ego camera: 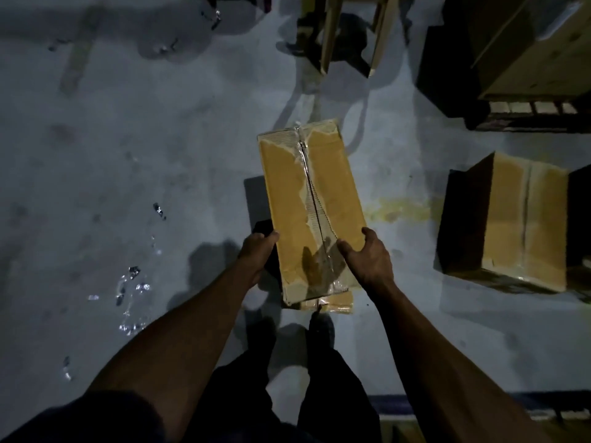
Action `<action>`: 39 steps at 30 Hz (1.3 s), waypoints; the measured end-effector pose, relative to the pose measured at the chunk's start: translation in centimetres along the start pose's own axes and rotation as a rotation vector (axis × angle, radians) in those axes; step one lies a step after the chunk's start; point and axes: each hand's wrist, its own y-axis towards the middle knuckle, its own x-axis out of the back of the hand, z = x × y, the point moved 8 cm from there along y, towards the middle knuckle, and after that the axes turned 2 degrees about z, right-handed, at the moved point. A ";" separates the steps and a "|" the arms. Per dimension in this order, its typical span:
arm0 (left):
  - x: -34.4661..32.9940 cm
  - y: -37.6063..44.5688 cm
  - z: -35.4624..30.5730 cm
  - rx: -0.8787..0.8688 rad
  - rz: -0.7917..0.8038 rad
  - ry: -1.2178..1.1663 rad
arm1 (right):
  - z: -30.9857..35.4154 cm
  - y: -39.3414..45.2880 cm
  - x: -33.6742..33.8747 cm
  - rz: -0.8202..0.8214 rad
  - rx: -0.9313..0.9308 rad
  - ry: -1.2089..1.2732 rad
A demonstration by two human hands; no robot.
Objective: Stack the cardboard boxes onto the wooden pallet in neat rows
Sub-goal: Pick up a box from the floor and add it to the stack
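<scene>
The long cardboard box is at the centre of the view, its taped seam pointing to twelve o'clock, and it seems lifted above the grey floor. The left hand grips its near left edge at about seven o'clock; the right hand lies spread on the near right edge at five o'clock. A second box waits on the floor at three o'clock. At one o'clock a loaded pallet carries big cartons. I judge the task is in the middle: one box is carried, at least one more is left.
</scene>
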 end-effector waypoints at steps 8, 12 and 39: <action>-2.8 6.0 0.7 0.122 -0.089 -0.113 | -1.9 11.2 -2.1 0.125 0.014 -0.068; -3.9 8.7 0.5 0.135 -0.111 -0.106 | -2.5 15.4 -3.4 0.152 0.033 -0.090; -6.3 14.9 1.1 0.096 -0.083 -0.211 | -5.9 21.5 -5.4 0.168 -0.064 0.058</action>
